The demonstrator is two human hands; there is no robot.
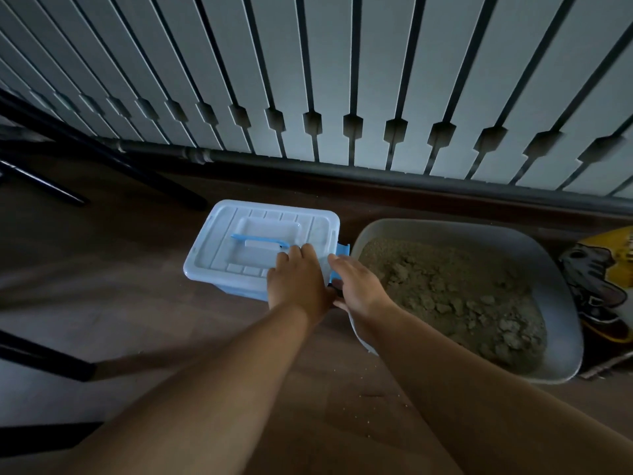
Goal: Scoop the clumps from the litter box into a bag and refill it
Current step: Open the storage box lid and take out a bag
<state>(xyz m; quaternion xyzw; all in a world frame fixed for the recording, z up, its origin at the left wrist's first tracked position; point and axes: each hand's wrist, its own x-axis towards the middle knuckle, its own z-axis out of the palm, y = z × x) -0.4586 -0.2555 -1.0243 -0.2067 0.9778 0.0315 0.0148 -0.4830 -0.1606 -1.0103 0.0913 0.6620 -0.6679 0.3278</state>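
A home: wood-look floor [102, 286], slatted radiator cover [308, 80], cat litter box [555, 279] by the wall

No text, label, brand or number can be read; the yellow bag [603, 286] shows only a picture.

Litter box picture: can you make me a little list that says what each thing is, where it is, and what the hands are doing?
litter box: grey plastic litter box, right, on the floor
litter: brownish, clumpy litter inside
storage box: pale blue plastic storage box with lid, left of the litter box, lid on
left hand: rests on the lid
right hand: at the blue side latch
bag: yellow printed bag, far right
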